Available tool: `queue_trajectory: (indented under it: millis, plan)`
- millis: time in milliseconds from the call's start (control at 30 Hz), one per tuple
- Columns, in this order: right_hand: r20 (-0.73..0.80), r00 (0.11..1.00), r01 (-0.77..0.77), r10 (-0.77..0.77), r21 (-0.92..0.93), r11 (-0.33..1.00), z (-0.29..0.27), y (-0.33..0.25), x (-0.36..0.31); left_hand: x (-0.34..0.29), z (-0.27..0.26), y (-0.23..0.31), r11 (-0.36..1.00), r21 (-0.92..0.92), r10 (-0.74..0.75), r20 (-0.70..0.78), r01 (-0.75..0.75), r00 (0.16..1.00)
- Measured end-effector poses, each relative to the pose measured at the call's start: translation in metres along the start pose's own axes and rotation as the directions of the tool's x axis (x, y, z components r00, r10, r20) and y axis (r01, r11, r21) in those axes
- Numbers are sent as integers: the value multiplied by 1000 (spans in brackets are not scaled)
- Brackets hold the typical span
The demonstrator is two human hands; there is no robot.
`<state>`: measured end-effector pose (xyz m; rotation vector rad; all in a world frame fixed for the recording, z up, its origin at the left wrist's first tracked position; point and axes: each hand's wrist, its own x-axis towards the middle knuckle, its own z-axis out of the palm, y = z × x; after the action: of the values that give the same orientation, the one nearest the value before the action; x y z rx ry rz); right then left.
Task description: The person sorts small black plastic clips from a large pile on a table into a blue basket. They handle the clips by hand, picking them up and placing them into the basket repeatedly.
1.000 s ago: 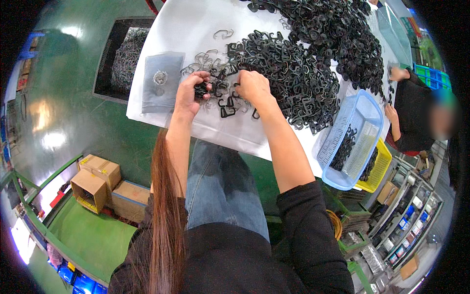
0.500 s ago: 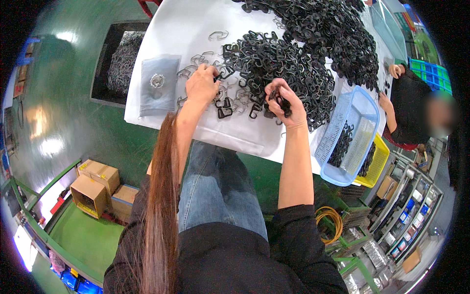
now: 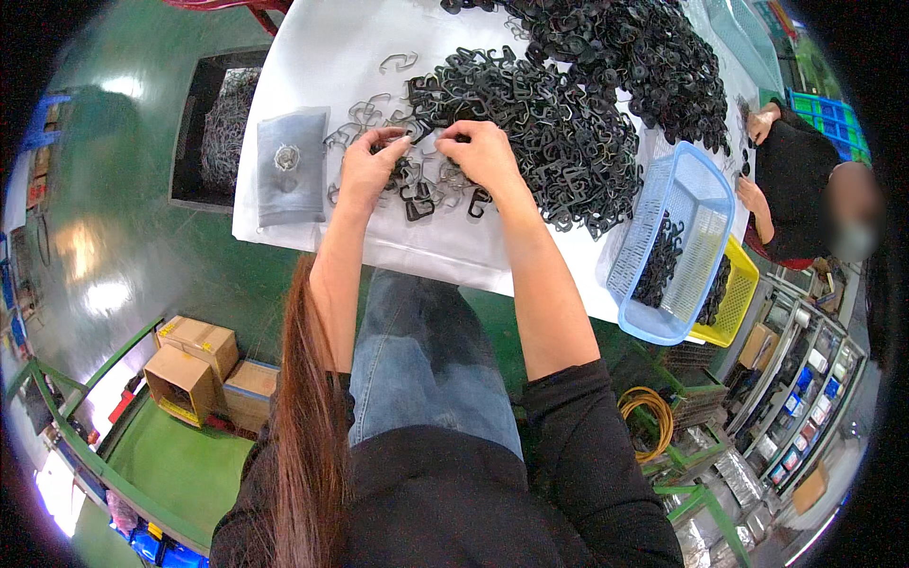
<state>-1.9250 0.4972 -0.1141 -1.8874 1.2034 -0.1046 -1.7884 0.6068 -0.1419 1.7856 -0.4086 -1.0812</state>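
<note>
Two hands, bare, over the table at upper centre: left hand point(image 3: 365, 170) and right hand point(image 3: 485, 163), near each other, with a narrow gap between their fingertips. Left: fingers curled, thumb close to the forefinger, something dark at the fingers; cannot tell whether it is gripped or lies behind. Right: fingers bent inward, thumb near the forefinger, pinch almost closed; cannot tell whether anything is held.

Main heap of black hooks point(image 3: 535, 128) at upper centre, just beyond and right of the right hand. A few loose black clips point(image 3: 418, 202) lie below and between the hands. Thin wire hooks point(image 3: 364, 115), pale and bare-looking, scattered above the left hand; one stray farther up.

Second heap, black round-ended pieces point(image 3: 663, 80), upper right, bordering the first. Grey flat packet point(image 3: 295, 194) left of the left hand, pale round clump point(image 3: 287, 157) on top. White sheet point(image 3: 317, 57) covers the table.

Right of centre: blue perforated basket point(image 3: 721, 213), tilted in view, black pieces inside; yellow basket point(image 3: 743, 293) partly beneath it. Co-worker point(image 3: 797, 185) at far right, hands at the table edge. Dark bin point(image 3: 187, 170), upper left, filled with a wire tangle point(image 3: 229, 142). Cardboard boxes point(image 3: 180, 383), lower left; orange-yellow coil point(image 3: 669, 426), lower right.
</note>
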Motion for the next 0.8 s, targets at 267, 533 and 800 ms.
queue_trajectory:
  millis: [267,533,800]
  plan:
    - [66,991,127,-115,-224,966,12,7,-14,-14,-8,-18,927,355,215,-250,-117,944]
    - [96,981,194,-170,-401,895,63,-11,8,-19,-14,-19,874,476,278,-336,-92,900]
    - [80,986,165,-144,-423,891,56,-9,17,-43,6,-28,674,726,439,-244,-137,865]
